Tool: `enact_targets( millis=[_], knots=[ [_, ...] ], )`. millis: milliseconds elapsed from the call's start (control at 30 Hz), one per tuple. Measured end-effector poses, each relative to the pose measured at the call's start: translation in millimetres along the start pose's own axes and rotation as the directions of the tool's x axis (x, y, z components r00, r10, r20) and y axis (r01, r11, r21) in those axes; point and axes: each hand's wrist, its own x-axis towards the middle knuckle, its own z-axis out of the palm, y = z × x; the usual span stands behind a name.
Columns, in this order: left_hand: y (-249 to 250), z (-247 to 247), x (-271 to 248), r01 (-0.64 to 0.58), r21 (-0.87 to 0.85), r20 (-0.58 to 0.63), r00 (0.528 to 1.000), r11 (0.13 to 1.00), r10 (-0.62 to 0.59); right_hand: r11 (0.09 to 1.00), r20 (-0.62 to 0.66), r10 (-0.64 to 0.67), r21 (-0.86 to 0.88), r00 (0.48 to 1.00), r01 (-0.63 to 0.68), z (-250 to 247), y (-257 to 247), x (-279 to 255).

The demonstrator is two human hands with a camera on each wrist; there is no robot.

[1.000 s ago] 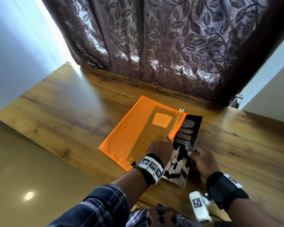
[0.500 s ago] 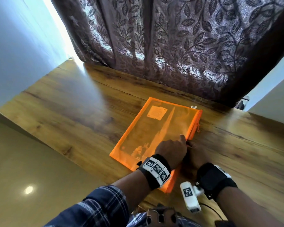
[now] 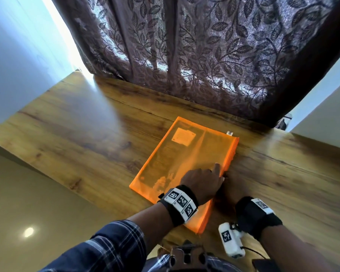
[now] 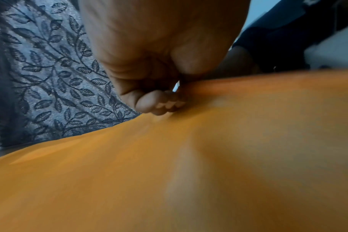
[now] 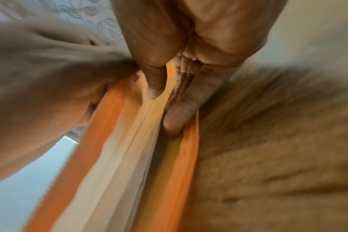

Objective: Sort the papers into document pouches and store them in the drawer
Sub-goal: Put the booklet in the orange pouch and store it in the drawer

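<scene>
- The orange document pouch [image 3: 182, 163] lies flat on the wooden surface [image 3: 82, 138], just in front of the leaf-patterned curtain [image 3: 204, 52], with printed papers [image 3: 166, 165] showing dimly through its translucent face.
- At the pouch's open long edge, on the side away from the pale wall, the left hand [image 3: 201, 183] rests on top, fingers curled, pressing the upper sheet near the edge (the wrist view is blurred, so how firmly I cannot say).
- The right hand [image 5: 181, 87] is right at that same edge: thumb above, fingers straight and slipped into the opening between the orange layers, beside the pale paper edges [image 5: 117, 164].
- My guess is the papers are being seated fully inside before the pouch is closed.
- To do this well, I'd keep the left hand holding the pouch down so it doesn't skate across the surface, and push the stack in evenly with flat fingers until no paper edge sits near the zipper line.
- A small zipper pull [image 3: 229, 132] shows at the pouch's corner nearest the curtain; any page left proud could catch in the zip.
- No drawer is in sight from here.
</scene>
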Motion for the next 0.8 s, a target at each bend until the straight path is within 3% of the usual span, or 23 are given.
enact_targets(
  millis=[167,267,300,367,433,500,700,800],
  knots=[
    [-27,15,-5,0.031,-0.001,-0.004,1.0,1.0,-0.031,0.949,-0.226,0.116,0.313,0.967,-0.04,-21,2,-6],
    [-40,24,-15,0.128,0.034,0.006,0.992,0.991,-0.128,0.99,-0.314,-0.097,0.067,0.944,0.124,-29,-1,-6],
    [-42,26,-18,0.168,0.021,0.035,0.985,0.986,-0.169,0.979,-0.268,-0.205,-0.039,0.941,0.202,-28,-3,-5],
    [-45,29,-24,0.213,-0.018,0.099,0.973,0.977,-0.21,0.927,-0.015,-0.33,-0.193,0.944,0.322,-24,-10,-4],
    [-46,30,-26,0.219,-0.026,0.14,0.967,0.975,-0.213,0.832,0.249,-0.321,-0.386,0.914,0.397,-16,-13,-2],
    [-49,30,-27,0.196,-0.015,0.192,0.963,0.98,-0.19,0.716,0.357,-0.286,-0.537,0.889,0.446,-12,-14,-7],
    [-55,20,-9,0.032,0.035,0.288,0.957,0.999,-0.041,0.708,0.278,-0.142,-0.643,0.95,0.294,-17,-18,-34],
    [-49,15,0,0.065,0.08,0.295,0.952,0.995,-0.086,0.733,0.176,-0.077,-0.657,0.981,0.175,-16,-14,-52]
  ],
)
